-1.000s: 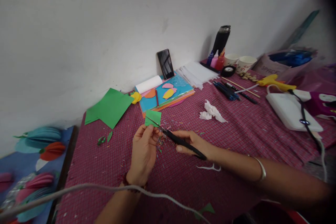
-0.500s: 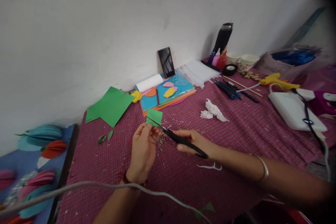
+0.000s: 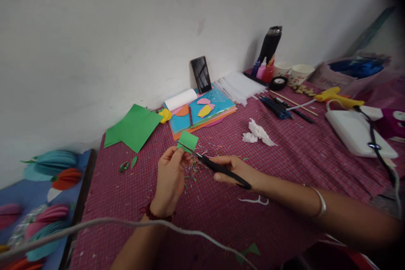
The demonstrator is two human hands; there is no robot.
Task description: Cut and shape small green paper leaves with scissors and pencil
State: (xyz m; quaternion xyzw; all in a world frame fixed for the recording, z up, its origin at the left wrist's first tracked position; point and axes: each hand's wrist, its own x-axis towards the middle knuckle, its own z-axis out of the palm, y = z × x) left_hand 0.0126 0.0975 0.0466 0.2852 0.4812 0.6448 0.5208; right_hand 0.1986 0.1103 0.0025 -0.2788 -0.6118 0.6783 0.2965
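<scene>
Pinching the green square by its near edge in my left hand | gripping scissors in my right hand, long axis running far-left across the square's near part | square far-left of right hand, left hand nearer

A: Clock centred on the view, and it's two hands: left hand at seven, right hand at five!

B: One pair of scissors at five, one small green paper piece near seven.

A: Just by the centre: two pink paper petals, one yellow petal, one orange petal towards nine!

B: Twelve o'clock gives one smartphone.

A: Swing to two: three squeeze bottles, two paper cups, one roll of black tape!

B: One black flask above them; one glue gun at three.

A: One bangle at four, one beaded bracelet at seven!

B: Those pale nut-like bits past two? Too small and crowded to count.
</scene>
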